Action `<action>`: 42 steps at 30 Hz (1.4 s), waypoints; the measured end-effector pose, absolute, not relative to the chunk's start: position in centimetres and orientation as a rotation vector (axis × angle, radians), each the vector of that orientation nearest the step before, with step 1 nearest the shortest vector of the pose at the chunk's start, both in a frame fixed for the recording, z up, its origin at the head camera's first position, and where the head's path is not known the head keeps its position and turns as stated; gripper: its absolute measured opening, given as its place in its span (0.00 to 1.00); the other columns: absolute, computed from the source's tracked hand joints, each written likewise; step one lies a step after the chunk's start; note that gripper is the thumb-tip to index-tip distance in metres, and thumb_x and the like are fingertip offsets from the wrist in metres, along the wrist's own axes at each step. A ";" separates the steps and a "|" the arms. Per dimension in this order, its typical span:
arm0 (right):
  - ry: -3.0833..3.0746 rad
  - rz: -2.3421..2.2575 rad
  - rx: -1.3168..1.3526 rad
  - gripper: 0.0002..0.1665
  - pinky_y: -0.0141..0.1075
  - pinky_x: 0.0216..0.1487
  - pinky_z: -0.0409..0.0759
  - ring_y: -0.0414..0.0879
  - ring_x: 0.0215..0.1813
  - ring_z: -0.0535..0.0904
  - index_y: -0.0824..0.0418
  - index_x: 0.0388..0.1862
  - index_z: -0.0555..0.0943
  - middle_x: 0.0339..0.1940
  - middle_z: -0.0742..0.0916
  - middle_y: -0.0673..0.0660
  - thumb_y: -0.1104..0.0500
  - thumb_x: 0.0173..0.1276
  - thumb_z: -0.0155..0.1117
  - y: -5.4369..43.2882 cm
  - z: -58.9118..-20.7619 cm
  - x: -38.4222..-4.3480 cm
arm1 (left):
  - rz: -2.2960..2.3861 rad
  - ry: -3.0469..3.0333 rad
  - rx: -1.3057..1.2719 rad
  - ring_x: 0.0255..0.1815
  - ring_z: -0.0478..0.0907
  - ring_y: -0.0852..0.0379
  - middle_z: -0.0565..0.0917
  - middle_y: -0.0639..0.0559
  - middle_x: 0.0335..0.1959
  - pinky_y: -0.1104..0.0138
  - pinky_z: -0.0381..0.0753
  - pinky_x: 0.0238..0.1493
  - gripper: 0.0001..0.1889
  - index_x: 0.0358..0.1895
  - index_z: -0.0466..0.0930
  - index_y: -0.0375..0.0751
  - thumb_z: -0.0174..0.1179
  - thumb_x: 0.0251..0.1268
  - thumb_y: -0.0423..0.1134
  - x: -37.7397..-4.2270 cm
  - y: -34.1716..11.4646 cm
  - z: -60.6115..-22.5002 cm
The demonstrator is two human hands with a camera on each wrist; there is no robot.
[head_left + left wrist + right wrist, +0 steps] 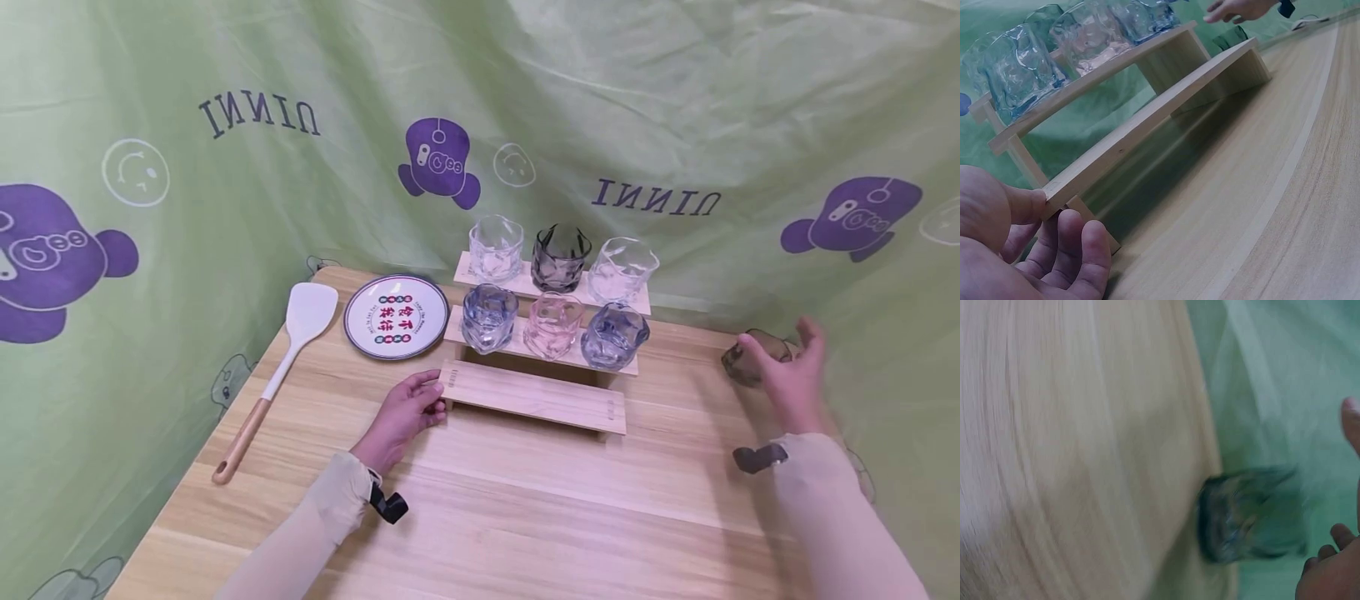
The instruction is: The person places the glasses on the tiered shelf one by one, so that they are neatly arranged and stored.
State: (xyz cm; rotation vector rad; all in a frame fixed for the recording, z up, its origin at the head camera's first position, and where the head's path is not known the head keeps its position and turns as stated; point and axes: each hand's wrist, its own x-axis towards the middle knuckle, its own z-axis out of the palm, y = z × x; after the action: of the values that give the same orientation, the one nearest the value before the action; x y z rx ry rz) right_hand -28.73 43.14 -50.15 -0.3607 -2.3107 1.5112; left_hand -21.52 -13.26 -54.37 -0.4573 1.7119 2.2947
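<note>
Two hands are at work over a pale wooden worktop (525, 500) backed by green printed cloth (225, 167). The left hand (405, 415) rests at the left end of a three-step wooden rack (534, 396), its fingers (1088, 250) loosely curled under the edge of the lowest step and the thumb against the end of that board, so its grip lies lightly against the wood rather than closed round it. The lowest step is bare; the middle step carries a bluish glass (488, 317), a pink glass (553, 324) and a blue glass (613, 334), and the top step carries a clear glass (495, 247), a dark grey glass (560, 257) and another clear glass (621, 270). The right hand (787, 375) is well apart from the rack, near the right edge of the worktop, with its fingers spread and relaxed just beside a dark smoky glass (742, 362) that stands on the wood there; the right wrist view is blurred, and whether the fingers touch that glass cannot be told. Left of the rack lies a round printed plate (396, 317), and beyond it a white spatula (281, 367) with a wooden handle, its blade pointing toward the cloth.
</note>
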 end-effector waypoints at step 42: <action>-2.487 1.651 -0.254 0.49 0.17 0.51 0.71 0.42 0.57 0.73 0.54 0.77 0.58 0.61 0.74 0.56 0.56 0.65 0.76 41.2 -53.8 -25.7 | 2.289 1.699 -0.462 0.37 0.79 0.54 0.80 0.45 0.42 0.63 0.85 0.44 0.23 0.70 0.70 0.37 0.59 0.74 0.32 -21.6 -13.4 -54.6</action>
State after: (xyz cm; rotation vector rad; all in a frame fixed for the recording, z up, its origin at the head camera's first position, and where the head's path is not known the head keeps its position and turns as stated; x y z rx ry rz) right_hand -25.72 41.21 -53.84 -0.2545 -2.4868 1.6507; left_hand -21.59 -13.41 -54.59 -0.4617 1.6987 2.2892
